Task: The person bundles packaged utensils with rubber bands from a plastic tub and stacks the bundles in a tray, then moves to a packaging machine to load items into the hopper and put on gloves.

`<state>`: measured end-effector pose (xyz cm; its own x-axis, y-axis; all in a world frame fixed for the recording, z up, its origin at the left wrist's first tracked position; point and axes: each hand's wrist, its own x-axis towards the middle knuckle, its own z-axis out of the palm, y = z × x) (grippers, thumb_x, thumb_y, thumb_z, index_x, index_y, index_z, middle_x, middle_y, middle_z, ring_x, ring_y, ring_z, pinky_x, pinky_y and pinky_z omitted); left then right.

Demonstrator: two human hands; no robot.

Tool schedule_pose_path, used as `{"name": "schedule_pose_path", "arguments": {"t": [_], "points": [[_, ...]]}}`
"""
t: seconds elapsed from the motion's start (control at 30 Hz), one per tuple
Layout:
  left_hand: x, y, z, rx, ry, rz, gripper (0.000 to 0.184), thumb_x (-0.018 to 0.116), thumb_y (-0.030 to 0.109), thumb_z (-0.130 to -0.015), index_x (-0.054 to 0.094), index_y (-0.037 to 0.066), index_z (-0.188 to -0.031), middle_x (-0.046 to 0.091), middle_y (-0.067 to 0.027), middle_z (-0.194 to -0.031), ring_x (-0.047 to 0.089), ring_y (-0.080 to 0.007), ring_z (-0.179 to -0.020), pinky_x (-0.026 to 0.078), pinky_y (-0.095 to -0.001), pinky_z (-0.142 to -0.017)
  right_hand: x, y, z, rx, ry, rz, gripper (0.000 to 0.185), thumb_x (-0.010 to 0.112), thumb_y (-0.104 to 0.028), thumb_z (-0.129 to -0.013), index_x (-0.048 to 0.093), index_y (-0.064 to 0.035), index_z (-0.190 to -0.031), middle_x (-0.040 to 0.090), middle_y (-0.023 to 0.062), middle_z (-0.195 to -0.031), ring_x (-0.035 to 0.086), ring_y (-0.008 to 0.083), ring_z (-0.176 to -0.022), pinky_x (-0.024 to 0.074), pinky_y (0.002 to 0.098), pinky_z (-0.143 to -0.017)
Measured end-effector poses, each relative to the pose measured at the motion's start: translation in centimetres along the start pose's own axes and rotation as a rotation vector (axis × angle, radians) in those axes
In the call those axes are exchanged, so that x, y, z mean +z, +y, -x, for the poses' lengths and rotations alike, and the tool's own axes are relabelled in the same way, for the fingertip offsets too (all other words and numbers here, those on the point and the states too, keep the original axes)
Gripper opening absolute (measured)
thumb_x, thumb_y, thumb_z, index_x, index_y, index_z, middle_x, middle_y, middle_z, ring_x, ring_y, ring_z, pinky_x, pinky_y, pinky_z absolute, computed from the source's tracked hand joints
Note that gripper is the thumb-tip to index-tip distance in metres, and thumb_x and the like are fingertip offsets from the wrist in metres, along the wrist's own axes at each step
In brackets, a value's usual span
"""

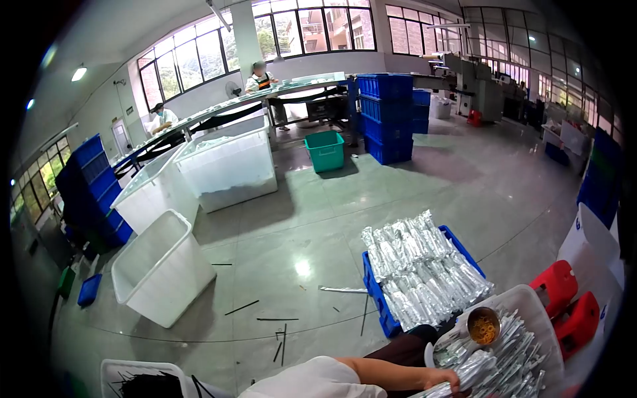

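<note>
My left hand (443,381) is at the bottom right, at the end of a bare forearm from a white sleeve. Its fingers are closed round silver foil packets (474,369), low in a white bin (552,331) of similar packets. A metal bowl (483,326) of small yellow-orange bands rests on the packets, above and right of the hand. Just beyond my dark-clothed leg (401,350), a blue crate (375,295) holds foil packets laid in rows. My right hand does not show.
Red stools (556,285) stand right of the packet bin. Black strips (277,319) lie on the floor (312,232). A white bin (162,272), a green bin (325,151) and stacked blue crates (386,119) stand farther off. Two people (260,79) are at a long conveyor (225,106).
</note>
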<state>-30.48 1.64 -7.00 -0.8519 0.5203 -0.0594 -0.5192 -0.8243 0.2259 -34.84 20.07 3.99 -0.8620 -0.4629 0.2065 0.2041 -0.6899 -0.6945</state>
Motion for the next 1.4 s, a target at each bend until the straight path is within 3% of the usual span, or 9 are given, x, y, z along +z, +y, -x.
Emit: {"name": "schedule_pose_path", "arguments": {"t": [0.13,0.17,0.27,0.33,0.47,0.63,0.87,0.97,1.4], "points": [[1.4,-0.8,-0.4,0.219,0.208,-0.264,0.02,0.053,0.01,-0.067,0.053,-0.004,-0.081,0.055,-0.0135,-0.081,0.054,-0.0246,-0.078,0.041,-0.0397,-0.078,1.1,-0.4,-3.7,-0.293,-0.211,1.24,0.035,0.043,-0.005,-0.087,0.041,0.0135,-0.117,0.047,0.0209,-0.119,0.048,0.0275,-0.108,0.0397,0.0341,-0.09],[1.8,-1.0,-0.5,0.268,0.226,-0.326,0.02,0.054,0.01,-0.067,0.053,-0.004,-0.082,0.055,-0.0135,-0.082,0.054,-0.0245,-0.078,0.041,-0.0395,-0.077,1.2,0.0,-4.4,-0.28,-0.246,0.868,0.04,0.049,-0.011,-0.086,0.041,0.0114,-0.118,0.046,0.0195,-0.121,0.046,0.0266,-0.11,0.039,0.0343,-0.09],[2.6,-1.9,-1.1,0.36,0.279,-0.471,0.021,0.054,0.01,-0.067,0.053,-0.004,-0.083,0.055,-0.0136,-0.082,0.054,-0.0243,-0.078,0.041,-0.039,-0.077,5.0,-3.3,-6.3,-0.327,-0.726,1.08,0.043,0.055,-0.018,-0.083,0.045,0.0058,-0.118,0.044,0.0171,-0.124,0.041,0.0261,-0.115,0.0353,0.0366,-0.092],[3.1,-2.4,-1.7,0.38,0.297,-0.528,0.022,0.054,0.01,-0.067,0.053,-0.004,-0.084,0.055,-0.0136,-0.082,0.054,-0.0242,-0.078,0.042,-0.0386,-0.077,9.1,-4.2,-5.7,-0.025,-0.543,0.838,0.042,0.057,-0.02,-0.081,0.049,0.0037,-0.114,0.051,0.0177,-0.115,0.045,0.0266,-0.11,0.035,0.0348,-0.092],[4.0,-2.9,-1.8,0.395,0.31,-0.596,0.023,0.055,0.01,-0.068,0.053,-0.004,-0.086,0.056,-0.0137,-0.083,0.054,-0.0239,-0.079,0.042,-0.0379,-0.076,7.0,-4.9,-8.1,0.428,-1.05,1.41,0.047,0.062,-0.019,-0.074,0.047,-0.0019,-0.115,0.051,0.0123,-0.11,0.05,0.0252,-0.094,0.0405,0.0357,-0.082],[4.4,-3.4,-1.3,0.368,0.323,-0.643,0.025,0.056,0.011,-0.068,0.052,-0.003,-0.089,0.056,-0.0138,-0.083,0.054,-0.0236,-0.079,0.043,-0.0369,-0.075,3.8,-1.5,-6.3,0.235,-0.362,0.969,0.049,0.063,-0.018,-0.072,0.047,-0.0029,-0.116,0.049,0.0112,-0.11,0.05,0.0244,-0.093,0.0413,0.036,-0.08],[5.4,-4.2,3.2,0.39,0.393,-0.657,0.028,0.057,0.011,-0.069,0.052,-0.003,-0.093,0.057,-0.014,-0.084,0.055,-0.0232,-0.08,0.043,-0.0357,-0.074,-9.3,9.0,1.1,0.486,0.254,0.351,0.054,0.061,-0.027,-0.067,0.045,-0.0007,-0.111,0.051,0.0099,-0.1,0.051,0.0222,-0.088,0.0426,0.0341,-0.076],[5.6,-3.9,4.6,0.389,0.437,-0.693,0.03,0.057,0.011,-0.069,0.051,-0.003,-0.095,0.057,-0.0141,-0.085,0.055,-0.023,-0.08,0.044,-0.0351,-0.074,2.0,4.5,3.6,0.597,0.019,0.232,0.048,0.059,-0.029,-0.068,0.045,-0.0008,-0.104,0.052,0.0112,-0.087,0.052,0.0244,-0.08,0.0439,0.0348,-0.072],[6.5,-1.9,6.4,0.391,0.447,-0.916,0.035,0.059,0.012,-0.07,0.05,-0.003,-0.101,0.058,-0.0144,-0.087,0.056,-0.0222,-0.082,0.045,-0.0327,-0.072,5.1,3.3,-6.1,0.479,-0.034,0.313,0.048,0.06,-0.012,-0.062,0.046,0.0062,-0.104,0.055,0.0158,-0.082,0.056,0.0254,-0.074,0.0484,0.035,-0.064]]}}
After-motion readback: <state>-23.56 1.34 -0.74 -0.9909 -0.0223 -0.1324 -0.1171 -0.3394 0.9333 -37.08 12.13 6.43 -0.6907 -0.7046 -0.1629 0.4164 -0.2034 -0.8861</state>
